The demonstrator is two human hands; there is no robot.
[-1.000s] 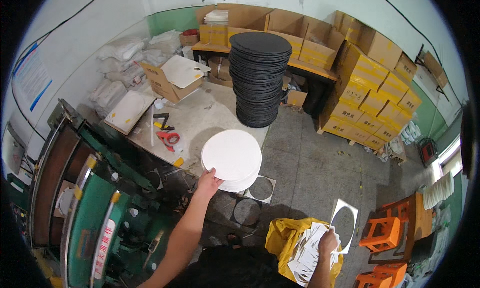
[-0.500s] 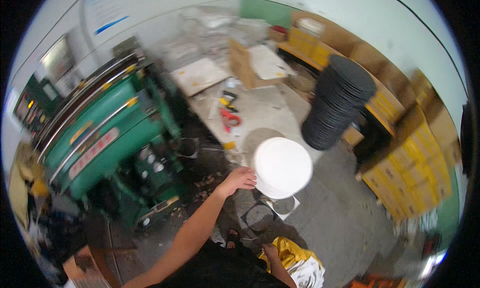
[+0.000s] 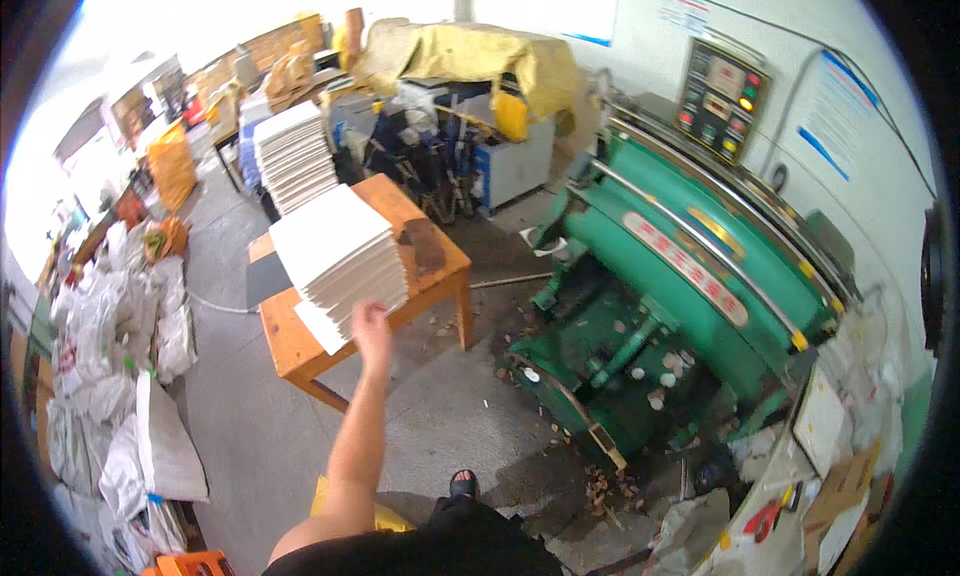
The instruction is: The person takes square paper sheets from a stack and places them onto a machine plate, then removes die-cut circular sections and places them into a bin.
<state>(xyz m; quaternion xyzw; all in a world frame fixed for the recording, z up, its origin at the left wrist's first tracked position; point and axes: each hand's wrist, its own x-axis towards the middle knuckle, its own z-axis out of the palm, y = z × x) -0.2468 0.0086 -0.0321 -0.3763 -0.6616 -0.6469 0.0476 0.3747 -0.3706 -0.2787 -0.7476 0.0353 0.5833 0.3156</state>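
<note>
My left hand [image 3: 371,328] reaches forward to the near side of a tall stack of white sheets [image 3: 335,238]. Its fingers look partly spread, against or just in front of the stack's edge; slight blur hides whether they touch it. The stack stands on a wooden table [image 3: 440,271], with a loose white sheet [image 3: 318,326] jutting from under its near side. Behind it rises a second stack of white sheets [image 3: 295,161]. A dark brown patch [image 3: 424,248] marks the tabletop beside the stack. My right hand is out of sight.
A green press machine [image 3: 660,266] with a control panel [image 3: 722,101] stands to the right, scraps on the floor beneath it. White sacks [image 3: 165,431] line the left side. A yellow cover [image 3: 480,64] drapes equipment at the back. Red-handled scissors [image 3: 763,523] lie at lower right.
My view has swung left, from the round white pile and black stack to the wooden table. My left hand has gone from beside the white pile to the sheet stack; my right hand has left view.
</note>
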